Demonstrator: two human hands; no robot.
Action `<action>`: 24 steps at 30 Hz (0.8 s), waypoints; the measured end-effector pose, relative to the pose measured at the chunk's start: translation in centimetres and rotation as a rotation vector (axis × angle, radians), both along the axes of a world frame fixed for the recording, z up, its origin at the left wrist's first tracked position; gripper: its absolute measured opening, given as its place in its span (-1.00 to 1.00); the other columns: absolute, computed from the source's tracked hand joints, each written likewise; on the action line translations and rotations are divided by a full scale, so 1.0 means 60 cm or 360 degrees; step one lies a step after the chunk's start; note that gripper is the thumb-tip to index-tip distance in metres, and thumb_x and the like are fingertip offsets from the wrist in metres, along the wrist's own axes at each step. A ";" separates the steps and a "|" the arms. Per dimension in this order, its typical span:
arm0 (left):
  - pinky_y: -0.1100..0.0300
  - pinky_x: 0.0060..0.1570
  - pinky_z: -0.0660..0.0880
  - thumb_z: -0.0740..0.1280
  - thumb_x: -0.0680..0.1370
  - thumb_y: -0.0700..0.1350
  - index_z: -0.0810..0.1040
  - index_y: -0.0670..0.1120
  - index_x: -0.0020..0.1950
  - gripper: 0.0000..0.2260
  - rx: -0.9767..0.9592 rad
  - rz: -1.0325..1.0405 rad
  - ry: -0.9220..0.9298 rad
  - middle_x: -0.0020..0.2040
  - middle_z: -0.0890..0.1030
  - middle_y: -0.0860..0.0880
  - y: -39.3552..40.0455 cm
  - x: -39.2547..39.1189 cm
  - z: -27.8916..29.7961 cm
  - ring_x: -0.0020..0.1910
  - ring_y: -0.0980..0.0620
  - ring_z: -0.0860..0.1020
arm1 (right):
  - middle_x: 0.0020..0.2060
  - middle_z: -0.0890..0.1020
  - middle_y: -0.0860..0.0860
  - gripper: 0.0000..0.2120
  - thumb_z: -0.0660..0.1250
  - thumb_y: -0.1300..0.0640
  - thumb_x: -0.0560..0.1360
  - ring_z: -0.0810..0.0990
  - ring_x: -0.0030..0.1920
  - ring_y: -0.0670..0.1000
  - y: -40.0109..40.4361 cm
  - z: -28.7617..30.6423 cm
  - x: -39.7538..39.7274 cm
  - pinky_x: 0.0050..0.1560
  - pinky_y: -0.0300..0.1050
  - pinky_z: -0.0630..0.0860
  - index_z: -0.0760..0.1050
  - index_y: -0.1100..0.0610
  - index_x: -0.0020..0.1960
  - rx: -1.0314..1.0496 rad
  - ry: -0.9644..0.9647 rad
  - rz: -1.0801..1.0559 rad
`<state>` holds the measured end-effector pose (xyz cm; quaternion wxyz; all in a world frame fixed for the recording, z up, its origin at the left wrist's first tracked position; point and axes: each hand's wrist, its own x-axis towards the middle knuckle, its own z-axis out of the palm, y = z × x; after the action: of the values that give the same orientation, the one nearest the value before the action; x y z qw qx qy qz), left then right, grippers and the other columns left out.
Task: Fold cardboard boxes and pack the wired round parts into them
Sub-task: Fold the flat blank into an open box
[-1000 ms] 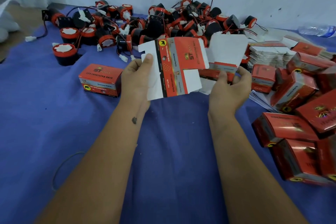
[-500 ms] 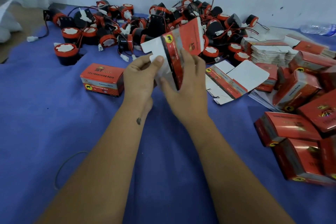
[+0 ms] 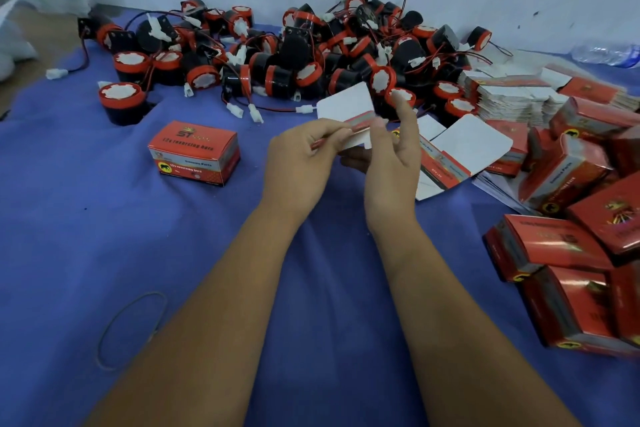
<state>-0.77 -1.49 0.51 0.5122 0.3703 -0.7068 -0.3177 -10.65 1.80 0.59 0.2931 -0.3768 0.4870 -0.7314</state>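
Box blank [image 3: 346,114] was held above the tabletop [image 3: 207,253] between both hands, in front of the parts pile [image 3: 294,55]. Left hand [image 3: 304,163] was pinched on its near edge; right hand [image 3: 391,163] was pinched on the right end, index finger raised. Blank likely to be squared open along its creases before flaps are tucked; creases should be kept aligned. One closed box [image 3: 194,152] lay left of the hands.

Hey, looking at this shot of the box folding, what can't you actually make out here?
Head view only:
- Box blank: mostly hidden behind left hand and right hand; its printed side faces away.
- Right hand's grip: fingers motion-blurred.
- Folded boxes: cut off by right edge, blurred.
- Bottle: cut by edge.
- Closed box: contents unseen.
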 end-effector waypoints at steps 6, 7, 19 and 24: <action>-0.30 0.36 0.25 0.32 0.62 -0.03 0.70 0.02 0.04 -0.84 -0.0259 0.0480 -0.0295 0.00 0.68 0.13 -0.012 0.012 -0.001 0.19 0.02 0.56 | 0.08 0.48 -0.10 -0.81 0.27 0.22 0.58 0.50 0.04 -0.18 -0.011 -0.013 -0.004 0.03 -0.33 0.47 0.59 0.08 0.13 0.0201 0.0837 -0.0178; -0.32 0.40 0.15 0.32 0.61 -0.02 0.70 0.05 0.03 -0.84 -0.0378 0.0565 -0.0430 -0.02 0.68 0.15 -0.010 0.013 -0.001 0.23 0.01 0.54 | 0.10 0.42 -0.10 -0.81 0.28 0.23 0.57 0.48 0.09 -0.16 -0.014 -0.015 -0.004 0.05 -0.33 0.45 0.58 0.08 0.13 0.0242 0.0943 -0.0177; -0.06 0.32 0.26 0.34 0.55 -0.12 0.71 -0.07 -0.09 -0.85 -0.0911 0.0384 -0.0545 -0.06 0.71 0.07 -0.001 -0.006 -0.003 0.22 -0.05 0.54 | -0.30 0.43 0.01 -0.84 0.20 0.19 0.50 0.41 -0.22 0.10 -0.009 -0.006 -0.032 -0.40 -0.11 0.16 0.37 0.11 -0.26 0.0913 0.1919 -0.0308; -0.01 0.31 0.38 0.23 0.57 -0.21 0.55 -0.14 0.22 -0.75 -0.0448 0.0521 0.0425 0.18 0.55 0.07 -0.008 0.015 0.013 0.28 -0.02 0.45 | -0.14 0.59 0.07 -0.86 0.19 0.18 0.55 0.43 -0.19 0.11 -0.007 -0.003 -0.017 -0.30 -0.10 0.18 0.52 0.12 0.01 0.0791 0.2300 -0.0382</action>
<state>0.14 -1.96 1.29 0.6922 0.3595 -0.6008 -0.1751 -11.67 1.38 0.40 -0.1029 -0.6283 0.7447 -0.2001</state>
